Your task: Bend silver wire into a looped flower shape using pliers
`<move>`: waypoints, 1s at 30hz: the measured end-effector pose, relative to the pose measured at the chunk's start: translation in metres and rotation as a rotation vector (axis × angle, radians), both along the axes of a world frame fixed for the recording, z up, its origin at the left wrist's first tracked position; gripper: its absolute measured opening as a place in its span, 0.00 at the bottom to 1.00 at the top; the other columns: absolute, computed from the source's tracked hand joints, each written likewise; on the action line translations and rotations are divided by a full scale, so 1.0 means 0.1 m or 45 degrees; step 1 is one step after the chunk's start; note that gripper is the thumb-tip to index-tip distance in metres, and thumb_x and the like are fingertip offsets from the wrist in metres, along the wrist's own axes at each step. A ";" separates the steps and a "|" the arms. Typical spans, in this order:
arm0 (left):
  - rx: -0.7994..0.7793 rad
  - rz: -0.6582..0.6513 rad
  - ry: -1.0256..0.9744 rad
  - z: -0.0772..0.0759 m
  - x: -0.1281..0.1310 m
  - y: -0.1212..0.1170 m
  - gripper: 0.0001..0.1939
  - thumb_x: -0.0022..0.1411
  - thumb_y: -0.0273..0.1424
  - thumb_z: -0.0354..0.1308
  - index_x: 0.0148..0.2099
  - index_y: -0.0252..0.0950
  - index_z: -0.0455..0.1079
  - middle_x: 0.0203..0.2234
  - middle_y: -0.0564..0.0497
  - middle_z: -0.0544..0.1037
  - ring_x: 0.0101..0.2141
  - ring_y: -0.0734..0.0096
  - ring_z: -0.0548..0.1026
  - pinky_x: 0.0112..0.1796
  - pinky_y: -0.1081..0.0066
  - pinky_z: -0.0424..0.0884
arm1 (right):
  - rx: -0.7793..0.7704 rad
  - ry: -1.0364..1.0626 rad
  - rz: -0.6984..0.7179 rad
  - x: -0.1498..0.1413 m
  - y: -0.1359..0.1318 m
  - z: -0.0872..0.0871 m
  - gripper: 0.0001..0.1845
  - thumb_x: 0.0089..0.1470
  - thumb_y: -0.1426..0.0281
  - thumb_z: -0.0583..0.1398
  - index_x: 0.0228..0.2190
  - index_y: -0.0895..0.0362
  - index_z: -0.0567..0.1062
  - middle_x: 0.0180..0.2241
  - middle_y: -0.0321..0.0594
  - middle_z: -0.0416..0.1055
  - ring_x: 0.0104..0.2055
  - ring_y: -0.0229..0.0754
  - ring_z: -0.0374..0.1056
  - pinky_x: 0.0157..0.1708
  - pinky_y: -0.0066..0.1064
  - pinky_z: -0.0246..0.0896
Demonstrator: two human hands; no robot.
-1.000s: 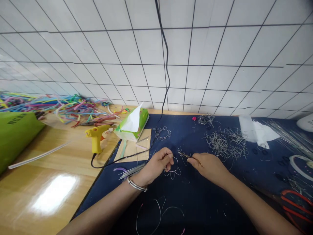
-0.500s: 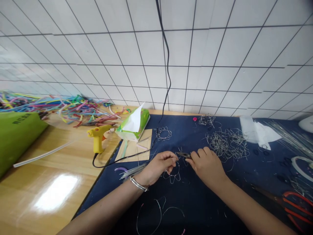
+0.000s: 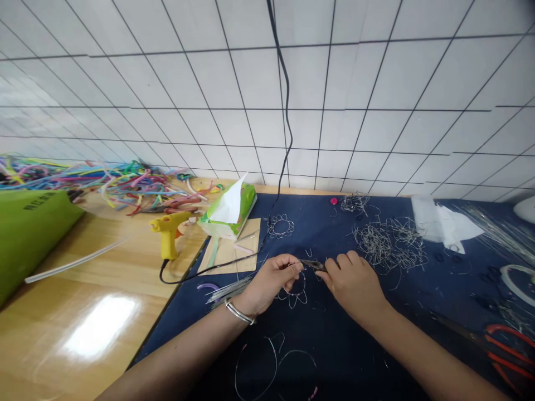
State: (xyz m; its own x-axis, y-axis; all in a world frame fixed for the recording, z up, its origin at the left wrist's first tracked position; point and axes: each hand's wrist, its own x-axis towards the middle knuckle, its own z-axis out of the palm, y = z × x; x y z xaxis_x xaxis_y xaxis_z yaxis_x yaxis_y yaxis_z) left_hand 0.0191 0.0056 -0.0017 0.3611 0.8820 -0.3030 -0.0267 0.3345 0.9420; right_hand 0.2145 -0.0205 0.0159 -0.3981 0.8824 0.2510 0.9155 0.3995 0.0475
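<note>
My left hand [image 3: 271, 281] pinches the top of a small flower-shaped wire frame [image 3: 295, 292] that lies on the dark blue mat [image 3: 343, 356]. My right hand [image 3: 353, 281] is closed round small pliers [image 3: 312, 264], whose tip meets the wire at my left fingertips. A silver bangle [image 3: 239, 313] sits on my left wrist. A finished wire flower [image 3: 280, 226] lies further back on the mat.
A heap of bent wire pieces [image 3: 388, 248] lies right of my hands. A yellow glue gun [image 3: 168, 236], a green tissue pack [image 3: 229, 210] and coloured cords [image 3: 125, 186] are to the left. Loose wire loops [image 3: 267, 362] lie near me; red-handled scissors [image 3: 501, 348] at right.
My right hand has turned and closed in on the left, bringing the pliers' tip against the wire at my left fingertips. The view has shifted slightly.
</note>
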 end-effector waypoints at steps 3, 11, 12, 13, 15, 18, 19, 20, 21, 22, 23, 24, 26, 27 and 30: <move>0.009 0.010 0.010 0.02 0.00 0.00 0.14 0.52 0.40 0.57 0.32 0.33 0.65 0.18 0.57 0.64 0.17 0.84 0.59 0.21 0.78 0.57 | 0.003 0.012 0.004 0.00 0.00 0.00 0.17 0.57 0.61 0.47 0.31 0.58 0.70 0.26 0.43 0.62 0.32 0.42 0.54 0.31 0.33 0.46; 0.042 0.062 0.007 0.00 -0.01 0.01 0.10 0.52 0.36 0.56 0.32 0.33 0.64 0.18 0.58 0.60 0.17 0.83 0.56 0.20 0.78 0.56 | 0.017 0.024 0.027 0.03 0.02 0.04 0.18 0.57 0.61 0.47 0.29 0.58 0.70 0.25 0.42 0.62 0.32 0.41 0.54 0.30 0.32 0.46; 0.054 0.070 -0.002 0.00 -0.02 0.02 0.10 0.53 0.36 0.55 0.32 0.33 0.64 0.18 0.59 0.59 0.17 0.83 0.56 0.20 0.78 0.55 | 0.011 0.024 0.031 0.04 0.03 0.04 0.18 0.57 0.60 0.47 0.28 0.58 0.70 0.25 0.42 0.62 0.32 0.41 0.54 0.31 0.32 0.46; 0.070 0.074 -0.012 0.01 -0.03 0.04 0.10 0.54 0.36 0.54 0.32 0.34 0.63 0.17 0.59 0.57 0.17 0.83 0.55 0.20 0.78 0.55 | 0.001 0.030 0.035 0.06 0.04 0.04 0.18 0.57 0.60 0.47 0.28 0.58 0.70 0.25 0.42 0.62 0.31 0.41 0.54 0.31 0.32 0.47; 0.109 0.068 -0.020 0.05 -0.06 0.07 0.09 0.56 0.36 0.53 0.32 0.34 0.63 0.16 0.59 0.56 0.17 0.83 0.54 0.21 0.78 0.54 | -0.045 0.065 0.040 0.09 0.07 0.05 0.19 0.57 0.60 0.46 0.27 0.58 0.69 0.25 0.42 0.62 0.31 0.40 0.54 0.31 0.32 0.47; 0.161 -0.030 0.049 0.13 -0.13 0.11 0.09 0.56 0.36 0.52 0.33 0.34 0.63 0.18 0.59 0.58 0.18 0.82 0.55 0.22 0.78 0.54 | -0.212 0.181 0.040 0.14 0.11 0.06 0.20 0.58 0.58 0.45 0.26 0.57 0.68 0.25 0.40 0.63 0.31 0.39 0.55 0.30 0.30 0.48; 0.179 -0.091 0.094 0.16 -0.15 0.11 0.09 0.56 0.35 0.52 0.33 0.34 0.64 0.19 0.58 0.58 0.19 0.82 0.55 0.22 0.78 0.54 | -0.295 0.231 0.043 0.15 0.12 0.06 0.21 0.58 0.57 0.44 0.25 0.56 0.67 0.24 0.39 0.64 0.30 0.38 0.55 0.29 0.29 0.48; 0.202 -0.161 0.146 0.19 -0.16 0.12 0.09 0.56 0.35 0.52 0.32 0.34 0.64 0.19 0.58 0.59 0.19 0.82 0.55 0.22 0.78 0.54 | -0.381 0.279 0.047 0.15 0.13 0.07 0.21 0.57 0.57 0.44 0.24 0.56 0.66 0.24 0.38 0.64 0.30 0.38 0.56 0.28 0.28 0.48; 0.229 -0.234 0.199 0.21 -0.17 0.11 0.08 0.56 0.35 0.52 0.32 0.34 0.65 0.19 0.58 0.59 0.19 0.81 0.55 0.23 0.77 0.54 | -0.463 0.322 0.054 0.16 0.14 0.08 0.22 0.57 0.56 0.43 0.24 0.56 0.66 0.24 0.37 0.64 0.30 0.37 0.57 0.27 0.27 0.48; 0.257 -0.303 0.246 0.22 -0.17 0.11 0.08 0.56 0.34 0.52 0.31 0.34 0.65 0.19 0.58 0.60 0.20 0.81 0.55 0.23 0.77 0.54 | -0.534 0.356 0.064 0.16 0.14 0.09 0.23 0.57 0.55 0.43 0.23 0.55 0.66 0.24 0.36 0.64 0.30 0.37 0.57 0.27 0.27 0.48; 0.282 -0.358 0.285 0.23 -0.18 0.11 0.08 0.55 0.34 0.52 0.31 0.34 0.66 0.19 0.57 0.60 0.20 0.81 0.55 0.23 0.77 0.54 | -0.588 0.382 0.075 0.16 0.15 0.09 0.23 0.57 0.54 0.43 0.23 0.55 0.66 0.23 0.36 0.64 0.29 0.37 0.57 0.27 0.27 0.49; 0.302 -0.398 0.314 0.24 -0.18 0.10 0.08 0.55 0.34 0.52 0.31 0.33 0.66 0.19 0.57 0.60 0.20 0.81 0.55 0.23 0.77 0.54 | -0.626 0.399 0.085 0.15 0.15 0.10 0.23 0.57 0.54 0.43 0.23 0.55 0.66 0.23 0.36 0.64 0.30 0.37 0.58 0.28 0.28 0.49; 0.318 -0.434 0.351 0.24 -0.17 0.10 0.08 0.55 0.34 0.52 0.31 0.34 0.66 0.19 0.57 0.60 0.20 0.80 0.55 0.23 0.77 0.54 | -0.678 0.412 0.105 0.15 0.14 0.12 0.24 0.56 0.53 0.43 0.24 0.55 0.67 0.24 0.36 0.65 0.30 0.37 0.59 0.28 0.28 0.50; 0.318 -0.436 0.363 0.25 -0.17 0.10 0.08 0.55 0.34 0.52 0.31 0.33 0.66 0.19 0.57 0.60 0.20 0.80 0.55 0.23 0.77 0.54 | -0.696 0.414 0.112 0.14 0.14 0.13 0.24 0.56 0.53 0.43 0.25 0.55 0.67 0.24 0.36 0.65 0.31 0.37 0.59 0.29 0.28 0.50; 0.305 -0.434 0.384 0.26 -0.16 0.10 0.10 0.55 0.35 0.52 0.31 0.33 0.66 0.19 0.58 0.59 0.20 0.81 0.54 0.22 0.78 0.53 | -0.747 0.402 0.134 0.14 0.13 0.14 0.25 0.56 0.52 0.42 0.25 0.55 0.68 0.24 0.37 0.65 0.31 0.38 0.60 0.28 0.28 0.50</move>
